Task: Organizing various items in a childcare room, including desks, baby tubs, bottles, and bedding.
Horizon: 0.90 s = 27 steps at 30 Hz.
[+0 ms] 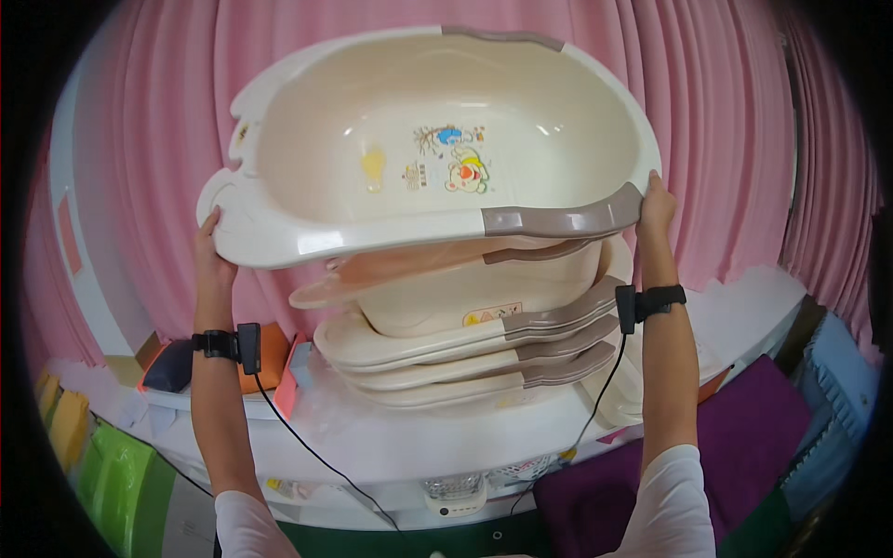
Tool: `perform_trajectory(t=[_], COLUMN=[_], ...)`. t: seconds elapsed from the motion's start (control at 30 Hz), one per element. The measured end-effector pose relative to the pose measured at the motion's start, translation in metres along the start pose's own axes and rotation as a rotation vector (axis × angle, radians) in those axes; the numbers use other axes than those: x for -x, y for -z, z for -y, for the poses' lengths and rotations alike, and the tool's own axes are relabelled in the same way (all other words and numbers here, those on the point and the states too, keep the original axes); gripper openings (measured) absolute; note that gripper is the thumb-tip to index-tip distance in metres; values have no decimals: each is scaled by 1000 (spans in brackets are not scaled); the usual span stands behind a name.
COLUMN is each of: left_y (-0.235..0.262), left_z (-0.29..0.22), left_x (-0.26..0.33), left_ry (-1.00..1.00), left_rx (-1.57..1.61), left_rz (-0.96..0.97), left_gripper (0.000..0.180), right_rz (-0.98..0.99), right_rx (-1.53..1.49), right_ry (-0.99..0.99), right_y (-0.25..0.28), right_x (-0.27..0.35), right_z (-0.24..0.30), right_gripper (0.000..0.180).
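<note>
A large cream baby bathtub (321, 186) with a white rim, grey-brown rim pieces and cartoon prints inside is held up, its hollow tilted toward me. My left hand (215, 249) grips the rim at its left end, fingers partly hidden. Around the right end of the rim, beside a grey-brown piece, closes my right hand (657, 205). Below the held tub stands a stack of similar bathtubs (409, 349), nested and upright. The topmost of them, partly hidden by the held tub, shows a pinkish rim and a printed label on a wall beneath it.
The stack rests on a white shelf (372, 446). Pink curtains (726, 139) hang behind. Orange and dark items lie at left, near a green plastic piece (113, 479). A purple cloth-like panel (753, 432) is at lower right. Cables run from black wrist straps on both forearms.
</note>
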<state>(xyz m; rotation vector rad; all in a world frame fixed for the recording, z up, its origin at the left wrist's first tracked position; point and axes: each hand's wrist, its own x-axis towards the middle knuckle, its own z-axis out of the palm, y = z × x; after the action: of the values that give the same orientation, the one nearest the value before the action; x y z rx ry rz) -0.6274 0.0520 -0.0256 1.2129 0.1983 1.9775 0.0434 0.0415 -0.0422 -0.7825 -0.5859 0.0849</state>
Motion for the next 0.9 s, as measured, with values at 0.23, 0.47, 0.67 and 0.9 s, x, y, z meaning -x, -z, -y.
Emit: perform_trajectory(t=[0.23,0.47,0.67,0.9], left_y=[30,89,94,165], left_z=[27,24,26,13], left_x=[-18,-39,35,190], left_ry=[191,544,-37,-51], left_rx=[-64,-1271,-1610,-1571], left_rz=[2,97,367,163], left_gripper=[37,50,44,36], right_rz=[20,263,750,822], right_rx=[479,1115,1339,729], right_ry=[-29,-92,805,639], right_y=[-7,-45,-62,-74], right_x=[-22,1,39,145], right_z=[4,60,71,36], right_gripper=[47,32,47,38])
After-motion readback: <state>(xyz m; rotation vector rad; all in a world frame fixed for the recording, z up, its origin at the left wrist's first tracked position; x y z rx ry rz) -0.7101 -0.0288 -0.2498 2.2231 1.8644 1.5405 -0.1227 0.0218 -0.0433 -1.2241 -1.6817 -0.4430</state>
